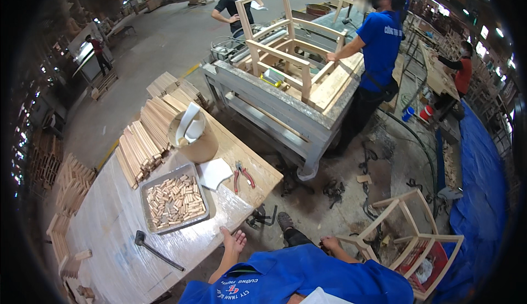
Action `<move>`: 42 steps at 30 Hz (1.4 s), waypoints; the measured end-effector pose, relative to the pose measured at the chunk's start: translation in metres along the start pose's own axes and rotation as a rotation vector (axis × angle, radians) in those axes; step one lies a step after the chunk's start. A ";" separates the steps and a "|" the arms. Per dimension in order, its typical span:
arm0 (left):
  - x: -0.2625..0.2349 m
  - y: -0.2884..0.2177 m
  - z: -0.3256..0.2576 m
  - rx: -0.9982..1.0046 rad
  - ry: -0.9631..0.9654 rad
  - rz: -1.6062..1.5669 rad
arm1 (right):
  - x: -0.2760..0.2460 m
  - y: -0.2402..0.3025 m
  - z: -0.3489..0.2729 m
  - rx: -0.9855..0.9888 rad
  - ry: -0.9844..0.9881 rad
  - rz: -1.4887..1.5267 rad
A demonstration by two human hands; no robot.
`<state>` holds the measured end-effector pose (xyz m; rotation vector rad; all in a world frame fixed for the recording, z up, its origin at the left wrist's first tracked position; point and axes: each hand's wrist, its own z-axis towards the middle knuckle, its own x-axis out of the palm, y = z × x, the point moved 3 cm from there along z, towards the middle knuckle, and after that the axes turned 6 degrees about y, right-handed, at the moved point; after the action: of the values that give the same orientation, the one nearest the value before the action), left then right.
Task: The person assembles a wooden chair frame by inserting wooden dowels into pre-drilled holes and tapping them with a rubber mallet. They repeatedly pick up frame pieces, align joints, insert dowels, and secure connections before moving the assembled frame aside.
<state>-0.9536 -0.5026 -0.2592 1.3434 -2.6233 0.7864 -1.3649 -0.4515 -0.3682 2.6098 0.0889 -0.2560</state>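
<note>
My left hand is open, palm up and fingers spread, at the edge of the plastic-covered worktable. It holds nothing. Low on the right, the fingers of my right hand are curled at the end of a pale wooden chair frame, which stands tilted on the floor. On the tabletop, the metal tray nearest my left hand is filled with short wooden dowels. A black-headed mallet lies in front of it, and red-handled pliers rest beyond it.
Stacked wooden strips and a bucket with white pieces stand behind the tray. Ahead, a co-worker in blue touches a chair frame on a metal-framed bench. Hoses and clamps litter the floor; a red bin is at right.
</note>
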 end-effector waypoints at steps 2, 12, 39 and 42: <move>0.011 0.005 0.003 -0.092 0.006 0.027 | -0.022 0.008 0.033 -0.014 -0.010 -0.121; -0.026 0.014 -0.021 -0.023 -0.053 0.586 | -0.010 0.121 0.100 0.025 0.171 -0.022; -0.219 0.047 -0.039 0.064 -0.164 0.246 | 0.136 0.093 0.008 -0.111 0.377 -0.333; -0.266 0.049 -0.057 0.132 -0.199 0.252 | 0.189 0.087 -0.024 -0.336 0.395 -0.604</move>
<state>-0.8381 -0.2562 -0.3107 1.1911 -2.9884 0.9153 -1.1657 -0.5118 -0.3429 2.1997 0.9738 0.0728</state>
